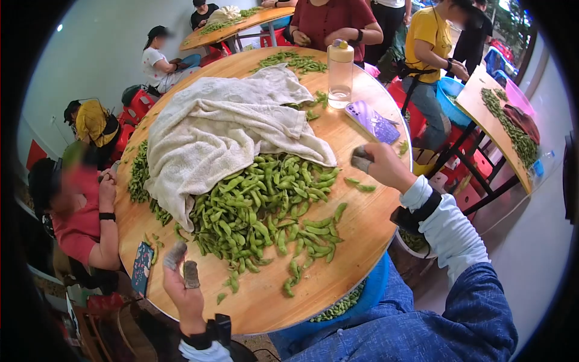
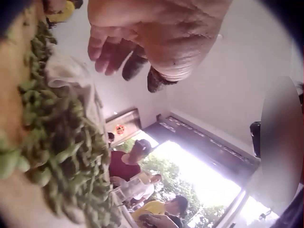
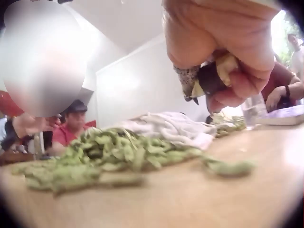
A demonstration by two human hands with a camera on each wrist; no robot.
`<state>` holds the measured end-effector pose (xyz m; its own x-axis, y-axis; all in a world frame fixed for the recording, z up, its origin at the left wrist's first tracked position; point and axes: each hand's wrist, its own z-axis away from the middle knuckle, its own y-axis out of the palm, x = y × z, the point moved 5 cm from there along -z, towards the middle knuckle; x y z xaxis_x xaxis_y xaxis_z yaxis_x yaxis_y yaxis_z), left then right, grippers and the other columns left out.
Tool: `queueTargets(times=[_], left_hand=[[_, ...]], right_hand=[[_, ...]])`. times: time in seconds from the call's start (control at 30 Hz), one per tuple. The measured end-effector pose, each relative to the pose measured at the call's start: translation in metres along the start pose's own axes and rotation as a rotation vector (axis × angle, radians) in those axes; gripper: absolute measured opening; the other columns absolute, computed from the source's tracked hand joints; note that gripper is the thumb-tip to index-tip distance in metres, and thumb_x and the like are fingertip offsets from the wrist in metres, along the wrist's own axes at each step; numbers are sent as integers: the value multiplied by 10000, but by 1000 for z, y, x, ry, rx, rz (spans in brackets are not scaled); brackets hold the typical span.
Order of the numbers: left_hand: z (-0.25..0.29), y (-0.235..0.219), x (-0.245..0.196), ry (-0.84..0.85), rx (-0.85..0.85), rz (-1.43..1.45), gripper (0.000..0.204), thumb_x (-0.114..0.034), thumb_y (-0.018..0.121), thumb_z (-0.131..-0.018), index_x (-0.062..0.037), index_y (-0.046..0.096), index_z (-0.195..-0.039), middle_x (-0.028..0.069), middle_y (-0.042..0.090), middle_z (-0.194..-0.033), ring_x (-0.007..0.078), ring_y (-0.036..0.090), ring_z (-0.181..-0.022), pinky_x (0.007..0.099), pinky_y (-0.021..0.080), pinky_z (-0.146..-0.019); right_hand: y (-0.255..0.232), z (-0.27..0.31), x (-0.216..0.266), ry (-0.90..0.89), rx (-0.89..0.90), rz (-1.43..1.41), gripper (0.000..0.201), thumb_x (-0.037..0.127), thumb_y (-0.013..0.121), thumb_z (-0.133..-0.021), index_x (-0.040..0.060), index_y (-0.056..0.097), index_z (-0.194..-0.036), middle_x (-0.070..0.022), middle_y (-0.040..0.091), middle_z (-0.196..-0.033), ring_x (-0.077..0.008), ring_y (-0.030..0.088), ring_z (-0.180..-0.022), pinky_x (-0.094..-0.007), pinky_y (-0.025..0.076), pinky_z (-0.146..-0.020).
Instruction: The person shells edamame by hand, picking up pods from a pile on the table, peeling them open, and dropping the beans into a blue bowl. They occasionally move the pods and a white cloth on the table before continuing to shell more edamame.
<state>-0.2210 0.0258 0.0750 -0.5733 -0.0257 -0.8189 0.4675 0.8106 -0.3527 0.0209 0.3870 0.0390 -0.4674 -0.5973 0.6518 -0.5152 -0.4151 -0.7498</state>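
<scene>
A heap of green edamame pods [image 1: 259, 199] lies on the round wooden table [image 1: 356, 241], partly under a pale towel [image 1: 223, 120]. My left hand [image 1: 183, 288] is over the near left edge, thumb and forefinger apart with nothing between them; both tips wear dark grey covers. Over the table right of the heap, my right hand [image 1: 386, 168] has its fingers curled in. In the right wrist view its covered thumb and finger [image 3: 211, 78] come together, with no pod showing between them. A few loose pods [image 1: 360, 184] lie just below that hand.
A capped bottle [image 1: 340, 72] and a purple phone [image 1: 373, 122] stand and lie at the right. Another phone [image 1: 142, 268] is at the left edge. Below the near edge, a blue tub [image 1: 377, 283] holds pods. People sit and stand around this and other tables.
</scene>
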Motion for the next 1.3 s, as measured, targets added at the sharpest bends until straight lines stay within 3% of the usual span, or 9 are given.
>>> queueTargets(times=[0.23,0.3,0.4,0.67,0.83,0.93,1.07,1.17,1.3], left_hand=[[67,-9,111,-497,-278,192,450,-176,458,-893,34,314,-1263,145,396,-1249,237,390,-1141,324,311,-955],[62,34,127,-518,-80,328,463,-186,459,-893,39,305,-1267,150,410,-1238,240,406,-1124,339,317,-948],[51,66,65,-368,116,103,463,-178,482,-876,50,328,-1249,176,441,-1206,256,433,-1093,342,333,-931],[-1,14,6,-38,-65,-290,337,-109,606,-770,46,498,-1048,188,539,-1017,312,506,-957,352,389,-829],[-69,13,32,214,-215,-663,285,-77,602,-729,16,526,-988,199,570,-890,366,533,-833,395,419,-733],[-92,14,74,14,72,-726,226,-36,553,-714,0,541,-937,220,568,-850,378,543,-785,422,418,-692],[-101,-16,64,50,-22,-596,231,-37,561,-708,2,550,-935,223,577,-852,393,548,-785,406,432,-686],[-81,-33,31,323,-222,-767,231,-50,608,-724,2,570,-946,157,609,-842,321,580,-721,350,452,-660],[-10,-28,-45,234,-154,-392,206,-7,612,-755,-4,589,-959,66,617,-827,138,540,-659,250,438,-613]], right_hand=[[32,16,-5,46,18,147,223,205,620,-706,-2,605,-786,-222,589,-713,-346,587,-676,-409,455,-609],[75,9,26,-99,105,105,176,159,588,-699,3,584,-779,-194,587,-705,-347,577,-667,-409,448,-598],[93,23,81,-281,250,42,198,183,605,-722,-5,550,-746,-209,562,-690,-340,558,-636,-391,431,-568],[50,72,86,-283,32,-186,181,174,621,-761,2,574,-787,-195,539,-650,-316,535,-584,-363,416,-533],[60,113,61,-284,-73,-284,180,126,617,-773,1,595,-901,-169,567,-723,-274,549,-602,-323,430,-541],[66,125,48,-199,-159,-321,164,113,613,-778,0,594,-895,-171,565,-729,-266,563,-621,-316,440,-560],[70,125,38,-115,-242,-444,160,106,603,-788,-10,584,-897,-155,580,-745,-222,560,-636,-298,440,-581],[73,123,31,-84,-269,-503,161,84,588,-789,-11,580,-919,-128,585,-754,-180,560,-673,-278,437,-611],[73,121,29,-90,-283,-514,154,64,581,-782,-15,584,-914,-102,572,-736,-162,544,-669,-266,433,-621]])
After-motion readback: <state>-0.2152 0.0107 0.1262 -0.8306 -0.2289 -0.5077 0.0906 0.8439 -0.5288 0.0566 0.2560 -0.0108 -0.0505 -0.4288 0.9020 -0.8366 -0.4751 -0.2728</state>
